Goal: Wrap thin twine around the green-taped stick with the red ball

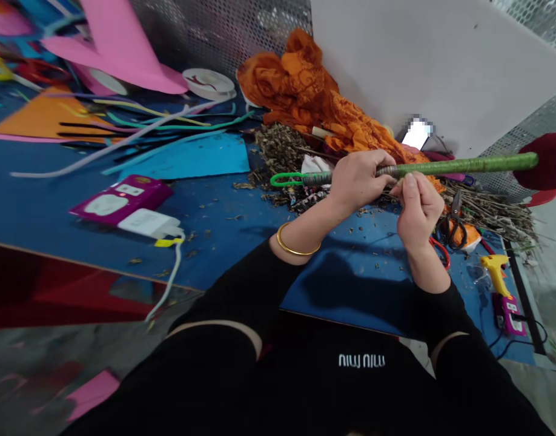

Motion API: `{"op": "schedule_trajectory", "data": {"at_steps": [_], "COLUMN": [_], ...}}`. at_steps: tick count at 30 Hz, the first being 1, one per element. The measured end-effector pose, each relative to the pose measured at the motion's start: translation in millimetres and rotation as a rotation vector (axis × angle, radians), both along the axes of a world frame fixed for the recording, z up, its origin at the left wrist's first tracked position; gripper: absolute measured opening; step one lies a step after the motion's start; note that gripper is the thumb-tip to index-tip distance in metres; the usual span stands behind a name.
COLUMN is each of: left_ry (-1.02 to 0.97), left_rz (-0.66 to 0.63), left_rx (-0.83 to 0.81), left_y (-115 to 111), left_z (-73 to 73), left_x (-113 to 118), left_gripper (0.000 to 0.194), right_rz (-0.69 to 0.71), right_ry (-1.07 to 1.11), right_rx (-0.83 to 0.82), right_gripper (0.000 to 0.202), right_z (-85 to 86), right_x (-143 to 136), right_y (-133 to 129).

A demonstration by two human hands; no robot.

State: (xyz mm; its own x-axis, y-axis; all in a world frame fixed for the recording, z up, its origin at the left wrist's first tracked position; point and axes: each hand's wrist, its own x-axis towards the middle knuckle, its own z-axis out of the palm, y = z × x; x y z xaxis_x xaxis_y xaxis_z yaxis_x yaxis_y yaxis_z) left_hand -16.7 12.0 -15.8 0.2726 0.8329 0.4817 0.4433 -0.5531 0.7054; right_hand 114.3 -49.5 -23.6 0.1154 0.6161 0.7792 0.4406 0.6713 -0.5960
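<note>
**Both hands on one stem**

The left hand [362, 175] is gripping the stem [469, 165], fingers curled round it; the right hand [418, 209] is pinching just beneath — what it holds, I cannot tell. The stem is spanning the air above the table [223, 242], between its green loop [284, 180] and dark-red head [545, 160]. A slackening pinch could be loosening the wrap [500, 162]; the head's weight could be tipping the stem. Stalks [496, 209] are lying loose — no container clearly showing.

A long, slim rod [469, 166] wrapped in shiny green strip, greyish towards the left, held nearly level above the blue table [223, 242]; a bright green, narrow loop [284, 175] ends its left, a rounded dark-red head [547, 161] its right.
</note>
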Motion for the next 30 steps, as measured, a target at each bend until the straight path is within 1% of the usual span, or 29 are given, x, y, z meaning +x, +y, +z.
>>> {"op": "schedule_trajectory", "data": {"at_steps": [2,4,6,8,11,13,16,18,21,23,26,30], "left_ry": [0.022,0.045,0.072,0.097,0.120,0.131,0.141,0.155,0.190,0.204,0.214,0.238], "left_rz": [0.008,0.013,0.028,0.034,0.018,0.007,0.009,0.015,0.025,0.030,0.032,0.042], "left_rx": [0.009,0.010,0.014,0.021,0.023,0.017,0.022,0.027,0.022,0.021,0.051,0.089], "left_y": [0.6,1.6,2.3,2.6,3.0,3.4,2.9,0.8,-3.5,-5.5,-6.8,-9.7], "left_z": [0.1,0.2,-0.4,-1.7,-4.1,-5.1,-5.1,-4.0,-2.2,-2.1,-3.8,-5.6], "left_x": [0.0,-0.2,-0.1,0.2,0.7,0.6,0.3,0.6,2.1,3.8,6.5,9.3], "left_gripper": [0.023,0.021,0.020,0.020,0.020,0.020,0.020,0.021,0.025,0.025,0.023,0.023], "right_rz": [0.015,-0.005,-0.016,0.011,0.091,0.120,0.103,0.100,0.129,0.129,0.088,0.072], "right_ry": [-0.156,-0.263,-0.283,-0.263,-0.261,-0.273,-0.257,-0.243,-0.221,-0.209,-0.201,-0.214], "right_rx": [0.051,0.084,0.085,0.091,0.093,0.050,0.001,0.019,0.044,0.012,-0.072,-0.108], "right_gripper": [0.046,0.043,0.039,0.036,0.036,0.040,0.047,0.043,0.036,0.039,0.045,0.044], "right_z": [8.9,18.0,24.7,27.1,24.8,22.3,20.5,20.2,18.8,17.1,15.2,14.3], "right_x": [14.0,28.7,40.0,46.1,48.0,47.6,47.0,46.3,44.8,44.7,46.7,51.4], "right_y": [2.1,5.1,8.0,10.4,13.4,15.0,17.5,19.4,22.9,25.2,28.3,31.7]}}
